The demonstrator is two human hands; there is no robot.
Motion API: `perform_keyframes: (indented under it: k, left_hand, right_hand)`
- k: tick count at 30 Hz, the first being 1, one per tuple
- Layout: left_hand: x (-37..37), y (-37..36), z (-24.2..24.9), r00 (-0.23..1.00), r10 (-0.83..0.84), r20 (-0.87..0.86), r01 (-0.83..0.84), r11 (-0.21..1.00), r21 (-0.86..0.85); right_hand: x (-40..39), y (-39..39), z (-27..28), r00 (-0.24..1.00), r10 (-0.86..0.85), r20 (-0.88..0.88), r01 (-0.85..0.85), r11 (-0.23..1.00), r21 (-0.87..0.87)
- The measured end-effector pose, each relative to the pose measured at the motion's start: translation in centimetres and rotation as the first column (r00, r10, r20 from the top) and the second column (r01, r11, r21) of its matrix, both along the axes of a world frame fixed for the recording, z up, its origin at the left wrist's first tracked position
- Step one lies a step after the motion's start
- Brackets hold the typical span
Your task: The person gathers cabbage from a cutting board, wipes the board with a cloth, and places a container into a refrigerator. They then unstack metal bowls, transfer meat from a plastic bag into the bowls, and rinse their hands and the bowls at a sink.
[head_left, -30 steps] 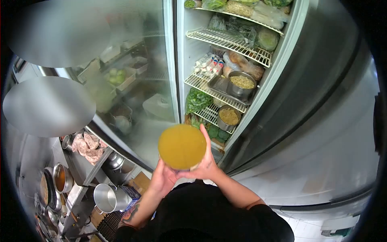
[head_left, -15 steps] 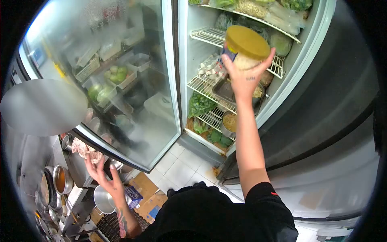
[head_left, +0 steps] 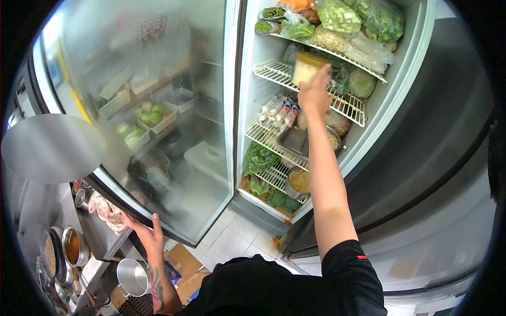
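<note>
A plastic jar [head_left: 305,71] with a yellow lid stands on the second wire shelf [head_left: 273,71] of an open upright fridge. My right hand [head_left: 315,97] is at the jar's near right side, fingers stretched out along it; whether they still touch it is hard to make out. My left hand [head_left: 147,234] holds the lower free edge of the fridge's glass door [head_left: 174,224], with the thumb on one side and the fingers on the other.
Bagged vegetables [head_left: 340,18] fill the top shelf. Lower down are a metal tray [head_left: 293,140], leafy greens [head_left: 261,157] and a bowl [head_left: 299,180]. At left, raw meat [head_left: 105,210] lies on a steel counter, above a metal pot [head_left: 133,276].
My right hand has moved the jar inward, from in front of the shelves onto the second shelf, and its fingers have loosened. My left hand has come to the door's edge.
</note>
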State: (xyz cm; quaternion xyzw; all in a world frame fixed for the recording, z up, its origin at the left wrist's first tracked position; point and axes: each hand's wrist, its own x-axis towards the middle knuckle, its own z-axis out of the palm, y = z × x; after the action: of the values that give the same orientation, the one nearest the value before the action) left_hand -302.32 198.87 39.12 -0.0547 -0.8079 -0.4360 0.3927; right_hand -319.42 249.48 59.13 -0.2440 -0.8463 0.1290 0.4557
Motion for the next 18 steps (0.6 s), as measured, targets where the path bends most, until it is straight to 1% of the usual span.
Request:
perform_keyframes:
  k: [1,2,4,5,6,8,9,12,13,14,15,16,18]
  left_hand:
    - [0.0,0.0,-0.5,1.000,0.022,0.009,-0.022,1.000,0.003]
    - [0.0,-0.1,-1.1,0.999,0.044,0.020,-0.044,0.999,0.004]
    - [0.0,-0.1,-2.4,0.998,0.042,0.041,-0.042,0.999,0.002]
    - [0.0,0.0,-3.1,0.999,0.031,0.015,-0.031,1.000,0.005]
    - [0.1,0.1,-3.3,1.000,0.023,-0.012,-0.023,1.000,0.008]
    - [0.7,0.6,-3.6,1.000,0.009,-0.005,-0.009,1.000,0.004]
    - [1.0,0.8,-3.7,1.000,-0.004,0.001,0.004,1.000,0.000]
    - [1.7,0.9,-5.0,0.999,0.027,0.025,-0.027,0.999,-0.033]
    - [2.0,1.0,-5.2,0.999,0.027,0.024,-0.027,0.999,-0.030]
    - [2.3,1.2,-5.3,0.998,0.036,0.060,-0.035,0.999,-0.005]
    - [2.5,1.4,-5.3,0.994,0.042,0.097,-0.044,0.999,0.020]
    - [2.6,1.7,-5.3,0.995,0.042,0.095,-0.044,0.999,0.025]
    - [2.7,1.8,-5.3,0.993,0.062,0.096,-0.063,0.998,0.009]
  right_hand:
    - [-0.6,0.4,-0.8,0.998,0.014,0.066,-0.017,0.999,0.041]
    - [-0.9,0.8,-1.4,0.998,0.010,0.064,-0.013,0.999,0.041]
    - [-1.1,1.5,-2.1,0.930,-0.085,0.357,-0.027,0.954,0.298]
    - [-0.9,1.6,-2.9,0.965,-0.055,0.256,-0.036,0.941,0.337]
    - [-0.5,1.5,-3.0,0.965,-0.057,0.257,-0.035,0.940,0.339]
    - [0.2,1.3,-2.9,0.969,-0.030,0.246,-0.074,0.913,0.402]
    - [0.1,1.3,-3.1,0.969,-0.028,0.247,-0.076,0.913,0.401]
    - [0.0,1.6,-3.6,0.976,-0.020,0.217,-0.076,0.902,0.425]
    - [-0.1,1.6,-3.7,0.978,-0.023,0.206,-0.069,0.901,0.428]
    - [-0.1,1.6,-3.7,0.981,-0.025,0.193,-0.062,0.900,0.431]
    - [0.0,1.4,-3.6,0.980,-0.026,0.200,-0.063,0.903,0.425]
    - [0.2,1.3,-3.4,0.980,-0.027,0.198,-0.062,0.901,0.429]
    - [0.4,1.2,-3.0,0.963,-0.054,0.264,-0.059,0.914,0.403]
